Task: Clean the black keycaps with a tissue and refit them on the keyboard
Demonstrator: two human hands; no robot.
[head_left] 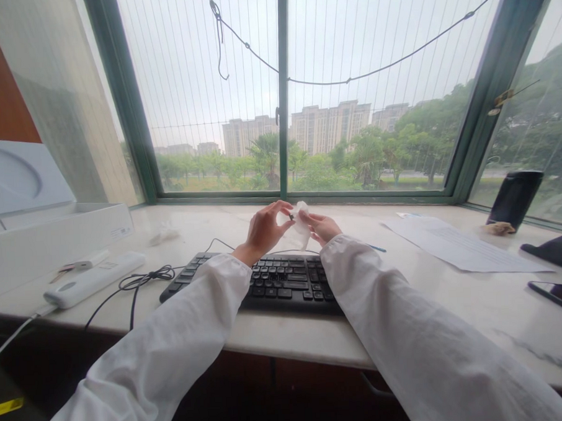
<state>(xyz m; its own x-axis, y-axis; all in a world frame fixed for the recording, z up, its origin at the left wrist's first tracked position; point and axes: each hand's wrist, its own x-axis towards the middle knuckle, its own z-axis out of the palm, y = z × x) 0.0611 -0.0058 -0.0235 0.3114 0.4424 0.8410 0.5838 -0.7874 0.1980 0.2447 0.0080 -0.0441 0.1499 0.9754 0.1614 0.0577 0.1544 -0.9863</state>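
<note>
Both my arms in white sleeves reach forward over a black keyboard (284,278) on a pale stone sill. My left hand (265,228) is raised above the keyboard's far edge, thumb and fingers pinched on a small dark piece I cannot make out (291,217). My right hand (323,227) is closed on a crumpled white wipe (303,225), held against that small piece. The two hands meet in front of the window.
A white power strip (93,279) with cables (139,282) lies left of the keyboard, beside an open white box (53,236). Sheets of paper (454,243), a blue pen (377,248), a dark cup (514,199) and a phone (561,294) sit at the right.
</note>
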